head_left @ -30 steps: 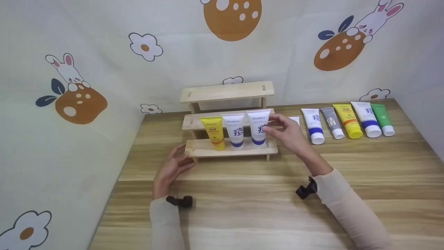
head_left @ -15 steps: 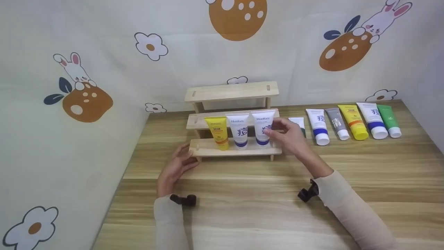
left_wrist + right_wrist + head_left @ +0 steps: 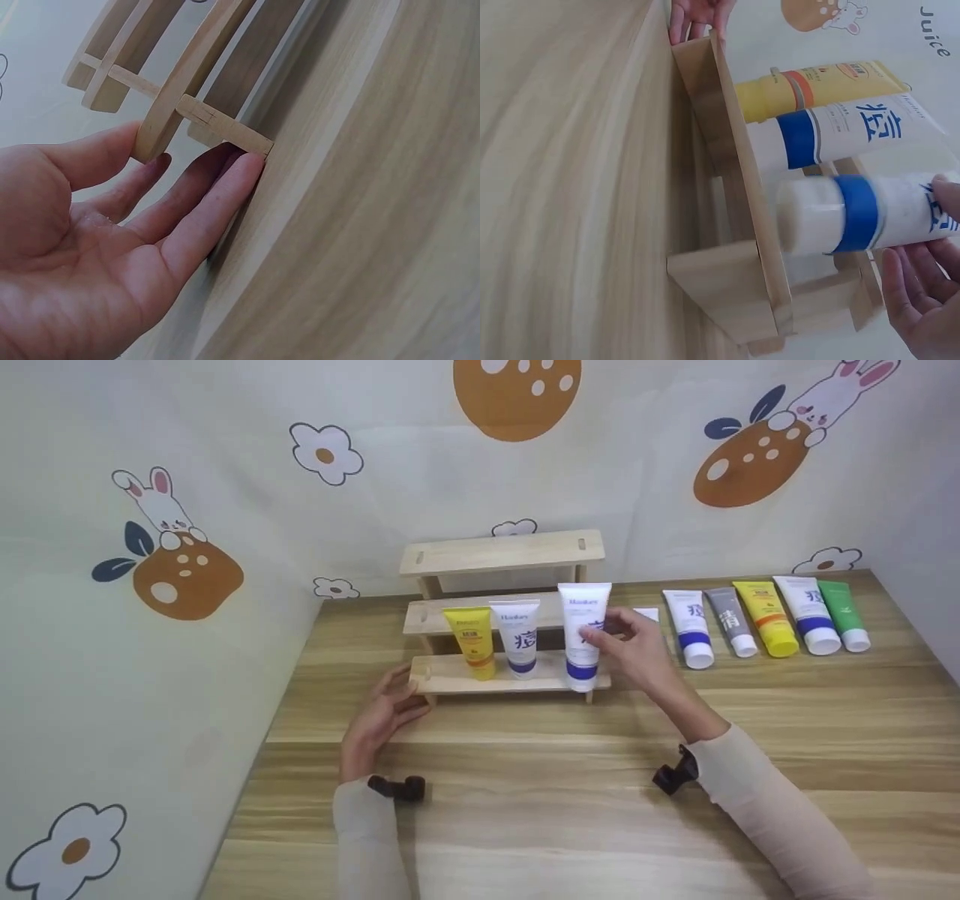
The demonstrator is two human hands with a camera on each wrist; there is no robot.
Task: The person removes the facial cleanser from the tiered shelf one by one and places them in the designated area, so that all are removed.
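A three-step wooden display rack (image 3: 502,556) stands on the table. My left hand (image 3: 379,724) holds the left end of its lowest step; in the left wrist view, the thumb (image 3: 105,156) lies on the board's end and a fingertip touches the leg. My right hand (image 3: 641,649) pinches a white tube with a blue band (image 3: 583,634), cap down, at the right of that step. The right wrist view shows its cap (image 3: 810,217) just off the board's front edge. Left of it, a yellow tube (image 3: 471,641) and another white tube (image 3: 517,637) stand on the lowest step.
Lying in a row on the table to the right are a white-and-blue tube (image 3: 688,626), a grey tube (image 3: 731,621), a yellow tube (image 3: 766,616), a bigger white tube (image 3: 806,613) and a green tube (image 3: 844,615). Another white tube (image 3: 646,615) is partly behind my right hand. A patterned cloth (image 3: 420,457) hangs behind.
My right hand has lifted the right-hand white tube off the lowest step and brought it slightly forward and to the right. My left hand stays at the rack's end.
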